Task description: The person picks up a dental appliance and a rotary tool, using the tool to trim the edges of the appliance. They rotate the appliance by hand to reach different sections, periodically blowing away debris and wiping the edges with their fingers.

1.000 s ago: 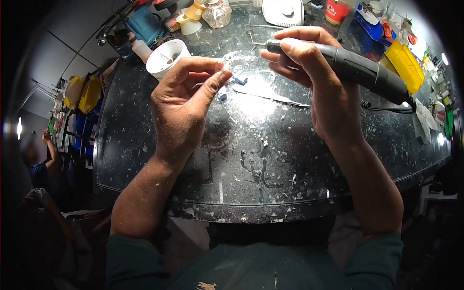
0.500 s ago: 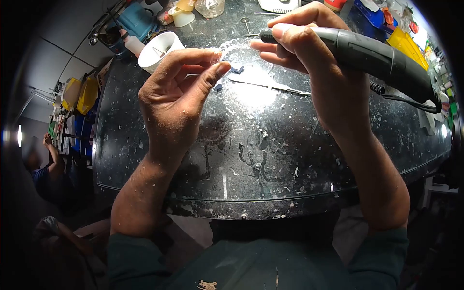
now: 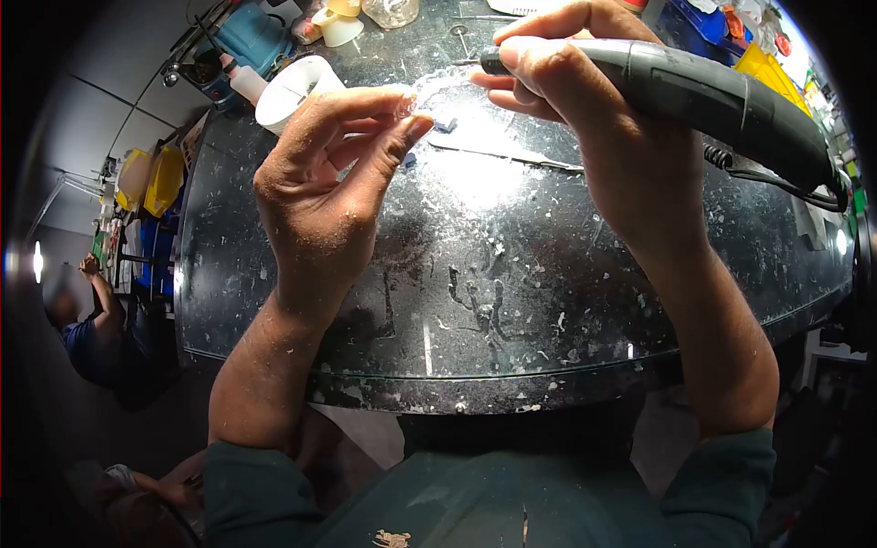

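My left hand [image 3: 320, 187] is closed in a pinch, thumb and index finger on a small clear piece [image 3: 405, 107] whose kind I cannot make out. Dust specks cover the hand. My right hand [image 3: 607, 123] is wrapped round a black rotary tool handpiece [image 3: 699, 89], its thin bit [image 3: 466, 62] pointing left, apart from the clear piece. Between the hands, a slim metal hand tool [image 3: 507, 155] lies on the dark worktable [image 3: 548, 320]. Small dark blue pieces [image 3: 445, 124] lie near my left fingertips.
Behind my left hand stands a white cup [image 3: 290, 91], with a squeeze bottle [image 3: 245, 82] and a blue device [image 3: 251, 38] beyond. A coiled cord [image 3: 717, 157] hangs by the handpiece. Yellow bins [image 3: 772, 73] stand back right. Another person [image 3: 100, 315] is at far left.
The whole view has shifted slightly up and left. Both hands keep their grips, with the bit and the clear piece still apart.
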`<state>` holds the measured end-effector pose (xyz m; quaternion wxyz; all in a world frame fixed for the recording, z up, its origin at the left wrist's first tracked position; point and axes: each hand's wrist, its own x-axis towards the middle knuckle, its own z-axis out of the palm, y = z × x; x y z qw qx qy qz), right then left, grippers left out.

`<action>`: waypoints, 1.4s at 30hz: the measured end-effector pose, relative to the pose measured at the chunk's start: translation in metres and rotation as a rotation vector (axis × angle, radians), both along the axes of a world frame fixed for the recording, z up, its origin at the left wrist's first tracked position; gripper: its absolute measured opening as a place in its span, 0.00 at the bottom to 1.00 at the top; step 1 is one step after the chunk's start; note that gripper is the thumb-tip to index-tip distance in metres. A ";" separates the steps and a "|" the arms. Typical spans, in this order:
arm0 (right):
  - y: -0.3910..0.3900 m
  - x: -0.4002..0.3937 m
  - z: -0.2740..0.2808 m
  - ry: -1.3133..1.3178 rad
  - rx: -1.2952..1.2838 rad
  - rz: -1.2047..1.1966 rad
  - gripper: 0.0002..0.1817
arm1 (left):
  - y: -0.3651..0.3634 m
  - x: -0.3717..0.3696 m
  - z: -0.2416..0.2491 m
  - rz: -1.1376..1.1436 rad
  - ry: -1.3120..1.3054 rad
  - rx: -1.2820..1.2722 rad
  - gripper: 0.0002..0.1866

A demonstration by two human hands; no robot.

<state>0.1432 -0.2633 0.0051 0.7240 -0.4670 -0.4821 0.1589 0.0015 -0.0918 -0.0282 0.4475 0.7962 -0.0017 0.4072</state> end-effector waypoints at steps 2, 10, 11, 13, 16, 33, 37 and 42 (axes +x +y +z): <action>-0.001 -0.001 0.000 -0.010 -0.010 -0.005 0.15 | -0.001 0.000 0.000 -0.014 -0.012 -0.018 0.12; -0.004 -0.001 0.002 -0.050 -0.052 -0.032 0.15 | -0.001 0.001 0.001 0.028 0.000 0.052 0.12; -0.005 -0.001 0.002 -0.055 -0.057 -0.035 0.15 | -0.001 0.001 0.001 0.028 0.001 0.052 0.12; -0.006 0.001 0.002 -0.065 -0.068 -0.042 0.15 | 0.000 0.001 0.001 0.033 0.002 0.090 0.12; -0.004 0.000 0.004 -0.081 -0.083 -0.053 0.15 | 0.001 0.001 0.001 0.030 0.000 0.108 0.12; -0.008 -0.004 0.007 -0.172 -0.176 -0.105 0.16 | 0.004 0.001 0.001 0.046 0.019 0.151 0.11; -0.005 -0.004 0.009 -0.193 -0.197 -0.117 0.17 | 0.002 0.001 0.003 0.066 0.024 0.194 0.12; -0.008 -0.003 0.010 -0.219 -0.225 -0.132 0.17 | 0.003 0.002 0.006 0.091 0.007 0.271 0.12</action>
